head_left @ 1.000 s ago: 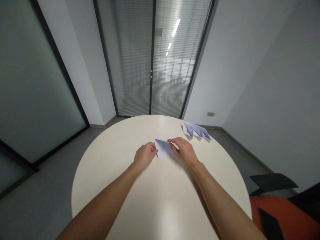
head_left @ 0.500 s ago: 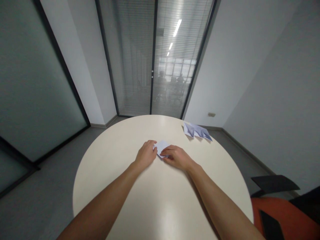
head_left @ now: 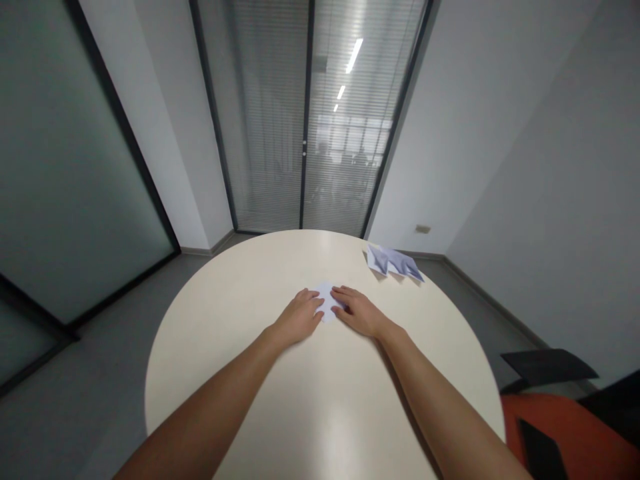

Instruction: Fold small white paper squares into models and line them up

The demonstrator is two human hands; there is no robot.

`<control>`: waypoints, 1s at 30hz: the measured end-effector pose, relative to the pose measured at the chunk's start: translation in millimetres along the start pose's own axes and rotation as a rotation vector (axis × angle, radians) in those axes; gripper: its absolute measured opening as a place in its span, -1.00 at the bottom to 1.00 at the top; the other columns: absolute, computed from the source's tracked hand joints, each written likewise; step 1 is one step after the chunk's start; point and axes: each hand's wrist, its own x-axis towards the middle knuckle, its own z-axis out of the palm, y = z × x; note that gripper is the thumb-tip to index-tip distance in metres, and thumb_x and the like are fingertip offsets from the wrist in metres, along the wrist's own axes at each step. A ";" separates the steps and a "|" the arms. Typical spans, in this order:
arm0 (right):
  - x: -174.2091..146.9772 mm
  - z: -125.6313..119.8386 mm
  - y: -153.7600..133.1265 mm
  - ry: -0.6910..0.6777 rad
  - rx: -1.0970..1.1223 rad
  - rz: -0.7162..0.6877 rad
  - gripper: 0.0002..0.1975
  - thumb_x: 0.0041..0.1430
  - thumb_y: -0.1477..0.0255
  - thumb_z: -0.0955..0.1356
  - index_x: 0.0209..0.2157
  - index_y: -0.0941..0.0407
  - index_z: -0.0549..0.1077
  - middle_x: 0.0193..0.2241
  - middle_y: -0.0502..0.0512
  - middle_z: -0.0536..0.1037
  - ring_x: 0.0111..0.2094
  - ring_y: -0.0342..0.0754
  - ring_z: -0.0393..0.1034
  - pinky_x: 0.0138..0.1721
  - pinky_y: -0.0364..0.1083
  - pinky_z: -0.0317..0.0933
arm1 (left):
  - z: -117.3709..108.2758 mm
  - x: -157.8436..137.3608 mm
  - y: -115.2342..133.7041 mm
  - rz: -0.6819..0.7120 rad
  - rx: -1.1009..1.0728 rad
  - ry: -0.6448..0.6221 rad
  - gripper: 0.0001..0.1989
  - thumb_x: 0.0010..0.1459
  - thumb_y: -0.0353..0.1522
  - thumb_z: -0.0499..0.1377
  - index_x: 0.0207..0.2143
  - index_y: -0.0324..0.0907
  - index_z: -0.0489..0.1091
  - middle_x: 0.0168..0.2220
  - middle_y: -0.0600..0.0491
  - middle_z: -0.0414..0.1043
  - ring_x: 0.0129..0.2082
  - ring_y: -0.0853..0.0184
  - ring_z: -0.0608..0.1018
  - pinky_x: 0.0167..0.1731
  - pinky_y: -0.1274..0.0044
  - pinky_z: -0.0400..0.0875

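A small piece of folded white paper [head_left: 327,303] lies flat on the round table between my hands. My left hand [head_left: 301,315] rests on its left side, fingers stretched out and thumb apart, touching the edge. On the right side lies my right hand [head_left: 357,311], its fingers extended over the paper and its thumb spread below them. Both hands press from above rather than grip. The paper's outer edges are partly hidden under the fingers.
Several folded paper pieces [head_left: 395,262] stand near the far right edge of the round cream table [head_left: 225,300]. An orange chair [head_left: 575,433] with black armrests is at the lower right. Beyond the table is a glass partition with blinds [head_left: 270,133].
My right hand has released its pinch on the paper and spread out. My left hand has shifted slightly right and nearer. The paper now lies flatter, with more of it toward me.
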 end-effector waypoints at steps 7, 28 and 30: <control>-0.4 0.5 6.2 0.007 -0.052 0.018 -0.56 0.32 0.29 0.29 0.14 0.17 0.47 0.13 0.29 0.49 0.22 0.22 0.28 0.26 0.22 0.14 | -2.0 0.0 0.2 0.083 0.032 -0.035 -0.64 0.36 -0.35 0.03 0.11 -0.23 0.45 0.17 -0.14 0.43 0.25 0.15 0.34 0.32 0.22 0.05; -0.2 3.8 14.8 0.040 -0.040 -0.028 -0.60 0.39 0.39 0.20 0.15 0.18 0.45 0.14 0.27 0.50 0.21 0.11 0.33 0.34 0.23 0.04 | 0.4 -4.4 -0.2 0.099 0.116 -0.055 -0.56 0.42 -0.30 -0.09 0.23 -0.13 0.35 0.29 -0.09 0.29 0.33 0.17 0.25 0.32 0.26 0.03; 0.1 2.7 13.9 0.054 -0.048 -0.015 -0.60 0.37 0.37 0.23 0.13 0.19 0.47 0.12 0.28 0.51 0.19 0.12 0.35 0.32 0.24 0.08 | 0.2 -5.1 -1.6 0.059 0.096 -0.060 -0.55 0.41 -0.28 -0.08 0.26 -0.13 0.31 0.30 -0.10 0.27 0.36 0.15 0.21 0.34 0.21 -0.03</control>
